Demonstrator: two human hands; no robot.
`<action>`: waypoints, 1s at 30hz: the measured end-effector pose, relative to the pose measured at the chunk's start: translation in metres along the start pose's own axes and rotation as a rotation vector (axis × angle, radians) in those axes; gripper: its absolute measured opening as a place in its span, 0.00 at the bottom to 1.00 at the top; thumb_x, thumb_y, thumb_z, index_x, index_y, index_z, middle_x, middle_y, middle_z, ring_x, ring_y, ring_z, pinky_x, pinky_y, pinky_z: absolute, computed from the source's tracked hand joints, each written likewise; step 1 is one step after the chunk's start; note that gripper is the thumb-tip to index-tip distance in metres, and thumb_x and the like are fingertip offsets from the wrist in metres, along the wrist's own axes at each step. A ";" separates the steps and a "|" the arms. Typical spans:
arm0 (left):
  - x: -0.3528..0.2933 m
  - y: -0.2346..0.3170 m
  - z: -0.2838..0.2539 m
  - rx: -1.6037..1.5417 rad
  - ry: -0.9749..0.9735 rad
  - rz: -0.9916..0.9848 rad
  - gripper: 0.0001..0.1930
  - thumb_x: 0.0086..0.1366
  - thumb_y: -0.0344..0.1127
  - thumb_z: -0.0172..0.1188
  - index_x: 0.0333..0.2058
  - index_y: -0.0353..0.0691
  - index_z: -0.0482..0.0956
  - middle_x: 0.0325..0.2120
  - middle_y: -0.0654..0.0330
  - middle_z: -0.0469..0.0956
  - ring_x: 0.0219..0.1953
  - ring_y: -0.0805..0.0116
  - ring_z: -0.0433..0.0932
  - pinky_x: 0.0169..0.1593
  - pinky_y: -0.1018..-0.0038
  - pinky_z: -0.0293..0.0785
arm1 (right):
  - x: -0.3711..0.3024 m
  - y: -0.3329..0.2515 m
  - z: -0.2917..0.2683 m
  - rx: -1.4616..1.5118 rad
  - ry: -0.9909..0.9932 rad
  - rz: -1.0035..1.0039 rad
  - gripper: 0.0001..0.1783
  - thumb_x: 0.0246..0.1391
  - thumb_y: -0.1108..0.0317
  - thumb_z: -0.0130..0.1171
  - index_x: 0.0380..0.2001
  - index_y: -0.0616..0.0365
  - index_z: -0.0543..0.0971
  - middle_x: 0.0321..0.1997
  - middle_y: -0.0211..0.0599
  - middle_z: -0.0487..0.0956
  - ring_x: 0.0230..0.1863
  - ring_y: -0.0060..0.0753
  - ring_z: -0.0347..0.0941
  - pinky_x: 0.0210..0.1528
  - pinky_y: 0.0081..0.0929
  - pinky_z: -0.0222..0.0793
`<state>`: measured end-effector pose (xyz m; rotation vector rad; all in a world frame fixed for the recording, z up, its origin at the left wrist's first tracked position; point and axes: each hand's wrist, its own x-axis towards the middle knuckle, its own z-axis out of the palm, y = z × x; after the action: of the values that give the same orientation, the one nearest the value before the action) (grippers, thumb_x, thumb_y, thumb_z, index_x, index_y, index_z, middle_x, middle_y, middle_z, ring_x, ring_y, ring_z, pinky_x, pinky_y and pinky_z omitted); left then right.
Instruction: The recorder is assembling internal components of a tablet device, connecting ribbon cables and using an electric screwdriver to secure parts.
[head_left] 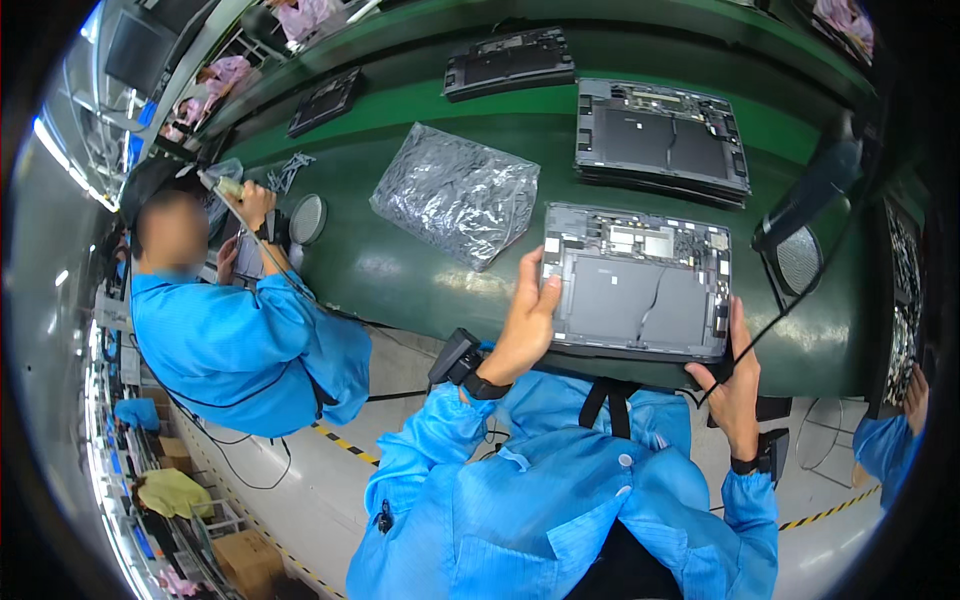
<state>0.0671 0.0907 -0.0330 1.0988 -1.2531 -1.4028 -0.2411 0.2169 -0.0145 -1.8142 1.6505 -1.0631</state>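
Between my two hands is an opened laptop base (610,305), its dark battery, circuit board and a thin black cable facing up. My left hand (525,322) grips its left edge, thumb on the rim. At the lower right corner my right hand (738,388) is closed round the edge, with the fingers along the side and the thumb by the front. The base is at the near edge of the green workbench (375,285); whether it rests there or is lifted cannot be told. Just behind it lies a stack of similar laptop bases (655,140).
A crumpled silvery plastic bag (455,190) lies left of the base. Farther back are more laptop bases (510,62). A dark lamp-like tool (820,180) and a round mesh-faced object (798,262) stand right. At left a co-worker (230,330) in blue holds a corded tool (228,188).
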 end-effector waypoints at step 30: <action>0.132 0.037 -0.071 1.198 -0.039 0.525 0.06 0.62 0.25 0.70 0.38 0.39 0.84 0.37 0.54 0.78 0.46 0.49 0.75 0.50 0.55 0.66 | 0.118 -0.023 -0.018 0.001 -0.010 -0.194 0.07 0.65 0.75 0.61 0.41 0.66 0.85 0.31 0.44 0.84 0.31 0.40 0.82 0.36 0.33 0.75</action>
<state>0.1175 -0.0528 -0.0071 1.3021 -2.2893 -0.1739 -0.2439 0.1085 0.0412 -2.0082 1.4910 -1.1327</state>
